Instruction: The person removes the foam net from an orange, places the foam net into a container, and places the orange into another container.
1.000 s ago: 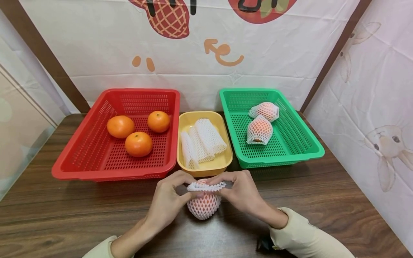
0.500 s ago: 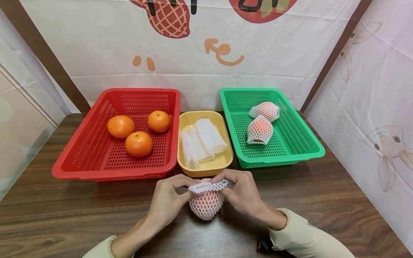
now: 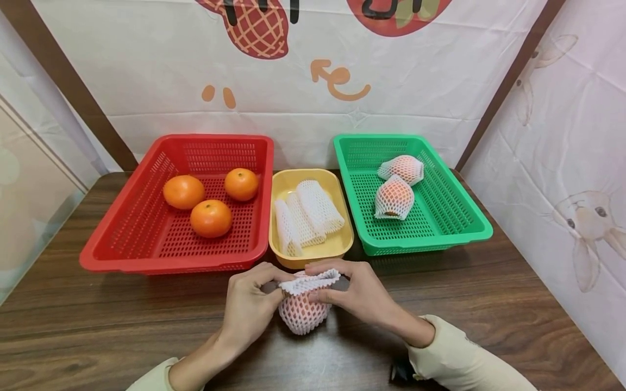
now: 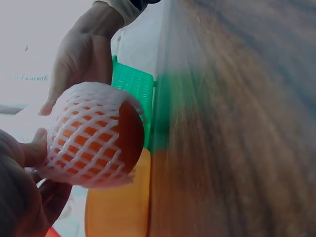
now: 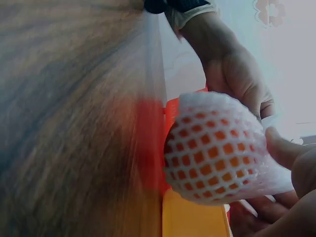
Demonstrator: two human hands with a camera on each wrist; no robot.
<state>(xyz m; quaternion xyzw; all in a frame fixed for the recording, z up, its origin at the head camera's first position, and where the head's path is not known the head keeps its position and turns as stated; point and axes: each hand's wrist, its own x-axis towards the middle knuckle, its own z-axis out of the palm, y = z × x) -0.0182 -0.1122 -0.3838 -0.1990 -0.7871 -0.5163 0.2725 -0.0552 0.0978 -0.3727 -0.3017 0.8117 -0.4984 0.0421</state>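
Note:
An orange [image 5: 212, 153] inside a white foam net sleeve [image 3: 304, 314] is held between both hands just in front of the yellow tray. My left hand [image 3: 251, 298] pinches the upper left edge of the sleeve between thumb and fingers. On the other side, my right hand [image 3: 364, 293] grips the sleeve's upper right edge, its thumb lying across the near side of the net. The sleeve's top opening faces up and is squeezed narrow. In the left wrist view, the fruit's bare underside [image 4: 131, 138] shows beyond the lower end of the netting.
Several things stand at the back: a red basket [image 3: 146, 265] with three oranges [image 3: 211, 219], a yellow tray [image 3: 346, 239] with folded foam nets [image 3: 319, 209], and a green basket [image 3: 425, 239] holding two netted fruits [image 3: 394, 198]. A dark object [image 3: 401, 371] lies by the right sleeve.
The netted orange has shifted slightly left after a small move right. My right fingers have slid inward along the sleeve's edge, and the right thumb now overlaps the near side.

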